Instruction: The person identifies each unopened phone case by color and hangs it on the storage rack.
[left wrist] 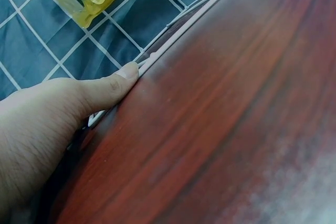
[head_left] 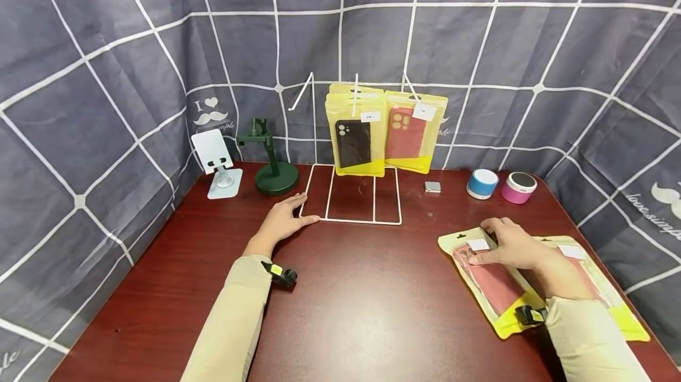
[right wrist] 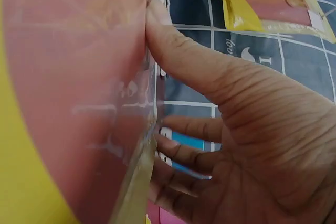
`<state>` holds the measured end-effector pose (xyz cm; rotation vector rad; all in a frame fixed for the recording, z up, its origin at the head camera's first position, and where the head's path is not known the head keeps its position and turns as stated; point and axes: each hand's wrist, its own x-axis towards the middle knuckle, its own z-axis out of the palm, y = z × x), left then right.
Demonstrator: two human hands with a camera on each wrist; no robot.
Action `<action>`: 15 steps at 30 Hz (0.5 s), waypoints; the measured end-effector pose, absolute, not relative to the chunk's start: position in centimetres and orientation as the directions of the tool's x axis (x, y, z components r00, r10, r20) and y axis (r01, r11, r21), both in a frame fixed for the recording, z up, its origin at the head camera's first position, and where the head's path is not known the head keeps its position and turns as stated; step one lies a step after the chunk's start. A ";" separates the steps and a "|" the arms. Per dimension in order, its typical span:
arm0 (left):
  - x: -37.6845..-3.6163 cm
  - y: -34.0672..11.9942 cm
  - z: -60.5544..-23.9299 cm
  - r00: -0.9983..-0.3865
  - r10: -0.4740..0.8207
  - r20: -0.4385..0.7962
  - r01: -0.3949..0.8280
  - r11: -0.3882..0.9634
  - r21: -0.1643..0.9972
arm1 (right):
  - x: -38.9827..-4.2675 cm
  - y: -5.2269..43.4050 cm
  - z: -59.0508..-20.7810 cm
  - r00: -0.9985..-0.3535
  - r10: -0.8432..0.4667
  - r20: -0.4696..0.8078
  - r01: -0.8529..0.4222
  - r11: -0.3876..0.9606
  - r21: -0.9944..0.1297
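A person's left hand [head_left: 284,220] lies flat and open on the dark red tabletop [head_left: 362,305], its thumb pressed against the near left corner of a white wire rack [head_left: 351,198]. The right hand [head_left: 513,246] grips the top edge of a yellow packet [head_left: 492,287] holding a red phone case, thumb on its face and fingers curled beneath; the packet lies at the tabletop's right side, overlapping a second packet [head_left: 601,287]. More packets hang from the rack's hooks at the back, one with a black case [head_left: 355,133], one with a red case [head_left: 412,133]. Nearby stand a white phone stand [head_left: 215,163], a green stand [head_left: 271,160], a blue speaker [head_left: 482,184] and a pink speaker [head_left: 519,187].
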<state>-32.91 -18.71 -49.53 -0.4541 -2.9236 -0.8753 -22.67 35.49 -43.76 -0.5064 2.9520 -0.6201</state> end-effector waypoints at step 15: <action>-32.6 -18.6 -49.2 -0.957 0.261 0.129 0.289 0.792 0.538 | -23.1 35.8 -44.2 -0.949 -0.256 -0.183 -0.088 0.774 -0.627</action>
